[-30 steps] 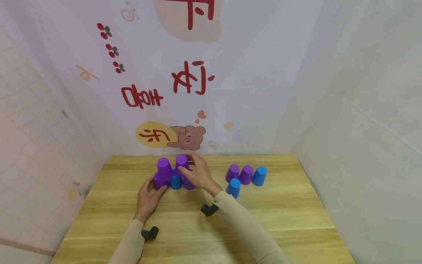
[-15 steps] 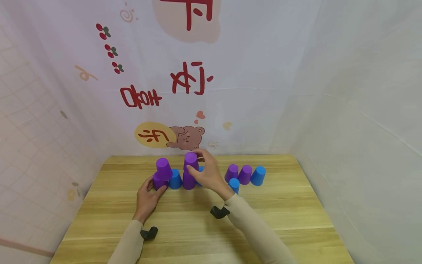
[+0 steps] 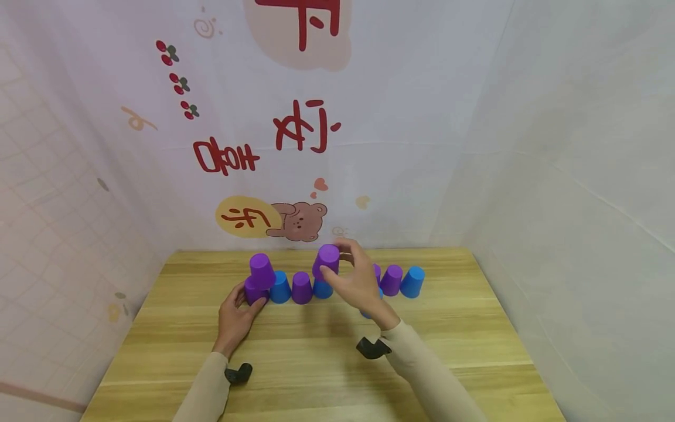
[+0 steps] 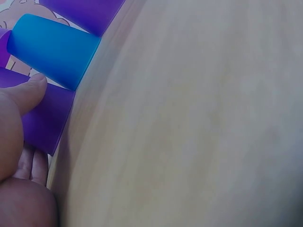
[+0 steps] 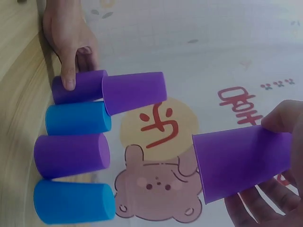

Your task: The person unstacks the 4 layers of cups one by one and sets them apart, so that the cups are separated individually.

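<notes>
While the right hand grips an upturned purple tapered plastic-looking cup between thumb and fingers, clear of the cup row, the left hand is at its 8 o'clock in the head view, thumb and fingers around a matching purple base cup. An upturned purple upper cup at 9 o'clock straddles that base cup and a glossy blue tapered cup. Toward 6 o'clock, just below the held cup, stands a blue end cup. Should the right hand dip carelessly, the held cup's rim could knock this neighbour. If the left hand shifts its grip, the base cup could slide and the upper cup, perched on two narrow tops, would likely tip.
</notes>
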Tool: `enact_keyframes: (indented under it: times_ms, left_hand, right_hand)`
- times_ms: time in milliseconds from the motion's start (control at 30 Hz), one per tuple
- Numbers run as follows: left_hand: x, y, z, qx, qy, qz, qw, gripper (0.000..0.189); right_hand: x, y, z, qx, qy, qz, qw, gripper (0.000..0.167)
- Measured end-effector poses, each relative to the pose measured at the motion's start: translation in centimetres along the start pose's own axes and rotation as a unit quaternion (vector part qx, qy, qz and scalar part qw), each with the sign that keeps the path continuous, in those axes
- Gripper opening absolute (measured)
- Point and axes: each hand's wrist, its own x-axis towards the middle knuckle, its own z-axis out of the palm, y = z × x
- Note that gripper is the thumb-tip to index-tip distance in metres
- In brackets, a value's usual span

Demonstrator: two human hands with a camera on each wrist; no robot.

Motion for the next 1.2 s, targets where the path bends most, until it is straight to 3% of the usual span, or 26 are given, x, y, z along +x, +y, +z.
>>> enact_keyframes:
  times_ms: [267,633,1200]
  left_hand:
    - [0.0,0.2,0.0,-0.007,-0.002,0.002,1.0000,0.075]
    - [0.0,0.2,-0.1,-0.018,-0.009,-0.004,0.9998,0.075]
    - [-0.1,0.3,0.0,-0.023,-0.008,-0.001,0.9997,0.074]
  right_hand:
    - [-1.3,0.2,-3.1,-0.017,0.023,-0.016,0.9995,0.055]
    - [-3.1,1.1,-6.5,-0.025,0.074,0.005,0.9969,0.055]
    - [-5.7,3.7,-10.1,0.016,0.119,0.046,0.9917,0.055]
